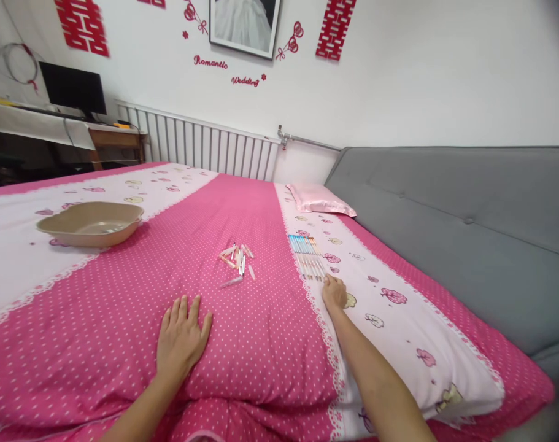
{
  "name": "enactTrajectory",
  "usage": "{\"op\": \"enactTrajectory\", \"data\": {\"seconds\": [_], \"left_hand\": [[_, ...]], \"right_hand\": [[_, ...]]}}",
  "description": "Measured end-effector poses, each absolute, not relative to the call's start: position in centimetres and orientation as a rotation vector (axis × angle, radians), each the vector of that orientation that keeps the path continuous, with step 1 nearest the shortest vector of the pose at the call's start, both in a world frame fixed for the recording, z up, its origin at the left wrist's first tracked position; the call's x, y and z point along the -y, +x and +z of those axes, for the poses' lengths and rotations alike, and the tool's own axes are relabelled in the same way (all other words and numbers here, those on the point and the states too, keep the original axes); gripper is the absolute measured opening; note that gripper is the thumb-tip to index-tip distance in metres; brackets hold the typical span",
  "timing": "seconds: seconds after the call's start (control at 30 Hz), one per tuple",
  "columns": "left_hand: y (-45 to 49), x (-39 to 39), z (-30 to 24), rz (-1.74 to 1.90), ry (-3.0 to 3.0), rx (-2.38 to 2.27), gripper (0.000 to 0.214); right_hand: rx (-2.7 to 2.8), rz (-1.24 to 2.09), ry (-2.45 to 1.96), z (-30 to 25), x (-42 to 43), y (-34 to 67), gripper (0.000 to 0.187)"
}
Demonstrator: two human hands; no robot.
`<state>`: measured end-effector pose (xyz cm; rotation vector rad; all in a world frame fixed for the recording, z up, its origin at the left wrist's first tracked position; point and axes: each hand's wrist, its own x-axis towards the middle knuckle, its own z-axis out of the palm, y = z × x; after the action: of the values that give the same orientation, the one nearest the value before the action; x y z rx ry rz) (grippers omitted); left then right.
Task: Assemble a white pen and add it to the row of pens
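Note:
My left hand point(182, 336) lies flat on the pink dotted bedspread point(256, 331), fingers spread, holding nothing. Right of it, my right hand point(335, 291) is closed, its fingertips at the near right end of a row of pale pens point(310, 267). Whatever is between those fingers is too small to make out. Just beyond that row lies a second row of blue and orange pens point(304, 244), side by side. Between and beyond my hands sits a loose pile of pens point(239, 259), pointing in various directions.
A beige plastic basin point(92, 224) stands on the bed at the left. A pink pillow point(319, 199) lies at the far right, against the grey padded headboard point(454, 215). Behind the bed are a white radiator point(200, 141) and a desk with a black monitor point(72, 89).

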<state>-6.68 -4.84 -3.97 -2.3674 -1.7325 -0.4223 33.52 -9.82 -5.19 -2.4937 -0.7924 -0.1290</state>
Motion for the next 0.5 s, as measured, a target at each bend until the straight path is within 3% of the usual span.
{"op": "enactTrajectory", "data": {"seconds": [0.27,0.5], "left_hand": [[-6.67,4.83,-4.00,-0.429,-2.360,1.728,0.064],[-6.75,4.77,-4.02,-0.417,-2.365,1.731,0.064]], "right_hand": [[0.759,-0.192,-2.458,-5.21,9.89,33.12,0.045],[0.733,-0.244,-2.410,-5.59,9.84,33.12,0.021]]}}
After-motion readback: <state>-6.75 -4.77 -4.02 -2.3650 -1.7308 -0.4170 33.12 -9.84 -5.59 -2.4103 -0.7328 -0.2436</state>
